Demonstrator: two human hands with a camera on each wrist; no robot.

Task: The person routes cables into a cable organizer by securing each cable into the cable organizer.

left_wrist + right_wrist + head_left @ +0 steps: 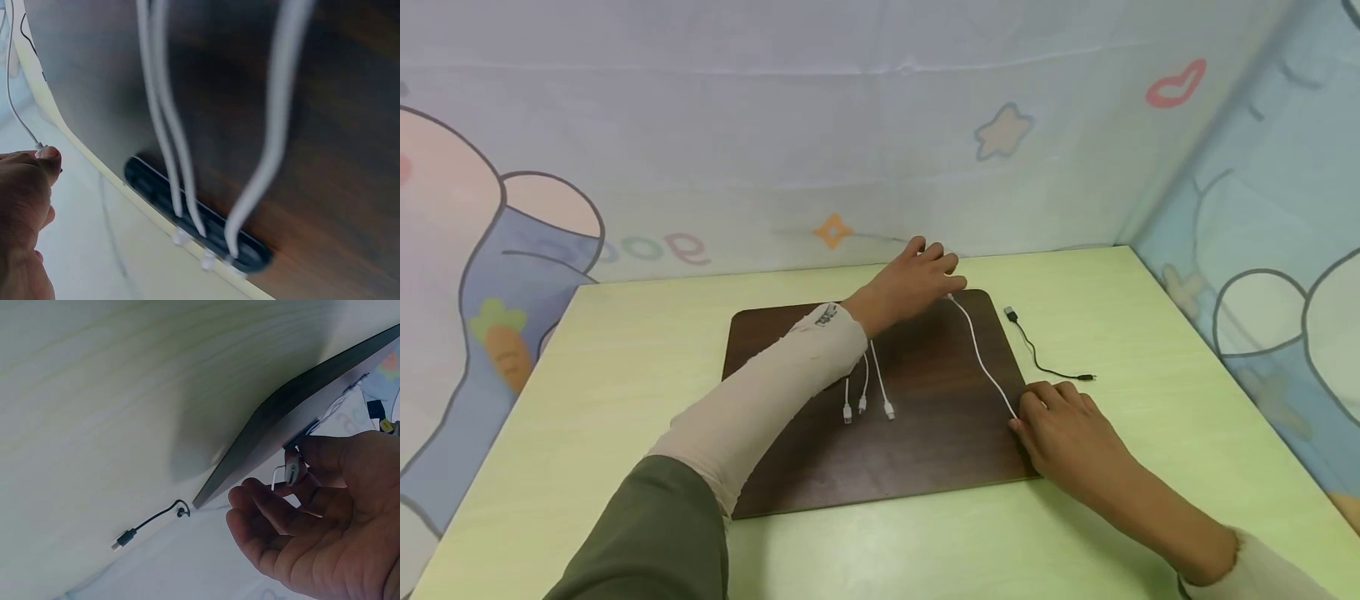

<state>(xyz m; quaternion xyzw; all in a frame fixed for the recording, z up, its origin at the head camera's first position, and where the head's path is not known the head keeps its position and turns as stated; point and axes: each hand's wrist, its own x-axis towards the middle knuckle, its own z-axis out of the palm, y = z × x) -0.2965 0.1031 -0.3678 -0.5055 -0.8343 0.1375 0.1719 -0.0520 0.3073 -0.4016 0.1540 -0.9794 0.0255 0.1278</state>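
Observation:
A white charging cable (979,354) runs between my two hands over the dark brown board (940,454). My left hand (908,283) pinches one end near the far edge; in the left wrist view a white plug (41,150) sits between thumb and fingers. My right hand (1071,433), at the board's right edge, pinches the other end, a white connector (292,472), with its remaining fingers loosely bent. Three more white cables (275,131) pass through a black cable holder (147,187) on the board; my left forearm hides that holder in the head view.
A short black USB cable (1034,354) lies on the pale table (625,375) to the right of the board. The loose cables' white plugs (890,411) rest on the board's middle. Printed cloth walls (880,167) stand behind the table and at the right.

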